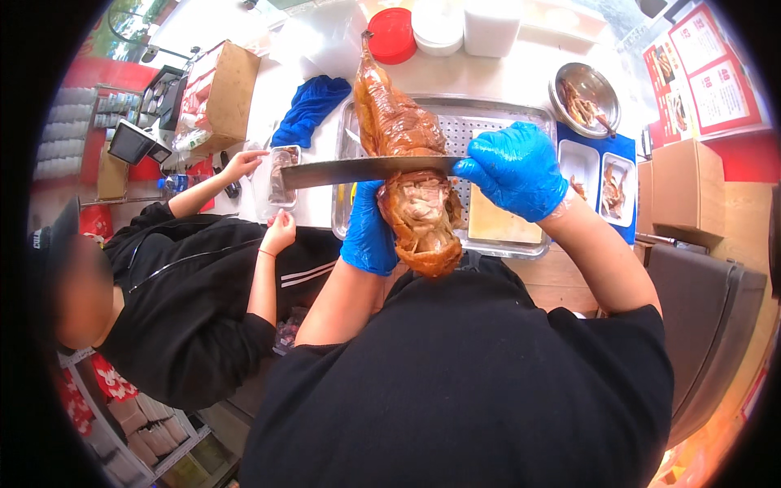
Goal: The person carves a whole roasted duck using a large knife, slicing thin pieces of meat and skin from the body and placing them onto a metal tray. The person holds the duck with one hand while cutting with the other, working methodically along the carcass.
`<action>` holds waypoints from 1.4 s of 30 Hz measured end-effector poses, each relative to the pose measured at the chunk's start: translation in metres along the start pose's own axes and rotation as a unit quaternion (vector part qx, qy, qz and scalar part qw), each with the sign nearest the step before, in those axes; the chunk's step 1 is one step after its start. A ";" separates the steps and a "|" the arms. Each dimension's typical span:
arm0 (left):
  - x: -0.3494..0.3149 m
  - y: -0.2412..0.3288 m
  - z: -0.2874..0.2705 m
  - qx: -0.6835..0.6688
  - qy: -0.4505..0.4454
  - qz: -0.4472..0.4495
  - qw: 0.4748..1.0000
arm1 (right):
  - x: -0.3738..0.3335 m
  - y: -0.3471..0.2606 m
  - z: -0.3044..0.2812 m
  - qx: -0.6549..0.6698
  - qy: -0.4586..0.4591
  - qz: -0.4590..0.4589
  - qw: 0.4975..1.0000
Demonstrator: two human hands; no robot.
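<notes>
A person in a black shirt held a whole roasted duck with glossy brown skin (399, 122) above a perforated stainless-steel tray (504, 122), the cut end of the bird tipped toward the body. The left hand in a blue disposable glove (368, 232) was wrapped around the lower part of the carcass from beneath, fingers closed on it. The right hand in a matching blue glove (514, 169) was clenched on the handle of a long, broad steel cleaver (366, 171), whose blade lay flat across the duck and pointed to the person's left.

The blade ran just above the left glove; a slip on the greasy skin could well have carried the edge into those fingers. The blade's tip also reached toward a co-worker in a black jacket (179, 276), whose bare hands (244, 163) worked at a small clear plastic tray of meat (283, 172) just beside it. Held in the air, the duck might have dropped had the grip slackened.

A brown cardboard box (221, 89) stood at the far left of the counter, beside a crumpled blue cloth (313, 104). A round red lid (392, 34) and white round tubs (439, 24) sat at the far edge. To the right were a round steel bowl of scraps (584, 98), white rectangular trays on a blue mat (614, 183), and red-and-white posters with food pictures (708, 69) on the wall.
</notes>
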State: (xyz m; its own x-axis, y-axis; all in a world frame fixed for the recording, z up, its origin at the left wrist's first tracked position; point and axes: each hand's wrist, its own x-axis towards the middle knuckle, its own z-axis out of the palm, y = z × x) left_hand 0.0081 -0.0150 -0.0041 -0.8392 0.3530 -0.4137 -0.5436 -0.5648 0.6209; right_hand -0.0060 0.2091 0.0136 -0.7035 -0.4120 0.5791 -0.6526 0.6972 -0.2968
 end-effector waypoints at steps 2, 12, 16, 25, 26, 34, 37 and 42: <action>0.005 -0.002 -0.004 0.024 0.001 0.013 1.000 | -0.007 0.006 0.001 -0.003 -0.025 0.001 1.000; 0.008 -0.009 0.009 -0.031 -0.028 -0.070 0.997 | -0.004 0.005 0.021 0.051 -0.033 0.046 0.997; 0.015 -0.008 0.011 -0.021 -0.012 -0.090 0.996 | -0.003 0.003 0.025 0.102 -0.085 0.141 0.981; 0.034 -0.017 -0.021 0.006 0.044 -0.046 0.998 | 0.001 0.002 0.025 0.347 -0.276 0.395 0.805; 0.036 -0.018 -0.024 0.020 0.053 -0.031 0.998 | 0.002 0.003 0.020 0.373 -0.293 0.418 0.775; 0.033 -0.006 -0.062 -0.021 0.102 0.025 0.994 | -0.028 0.062 0.006 0.274 -0.253 0.441 0.817; 0.036 -0.009 -0.091 -0.008 0.115 0.050 0.992 | -0.071 0.091 0.038 0.046 -0.303 0.345 0.887; 0.029 -0.012 -0.089 -0.024 0.142 0.034 0.989 | -0.105 0.095 0.074 -0.062 -0.322 0.245 0.913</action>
State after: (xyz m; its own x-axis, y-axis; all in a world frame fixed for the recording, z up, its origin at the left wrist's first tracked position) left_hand -0.0080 -0.0648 -0.0829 -0.8323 0.0922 -0.5467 -0.4784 -0.6177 0.6241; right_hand -0.0155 0.2755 -0.1311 -0.9479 -0.2650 -0.1771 -0.2074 0.9347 -0.2885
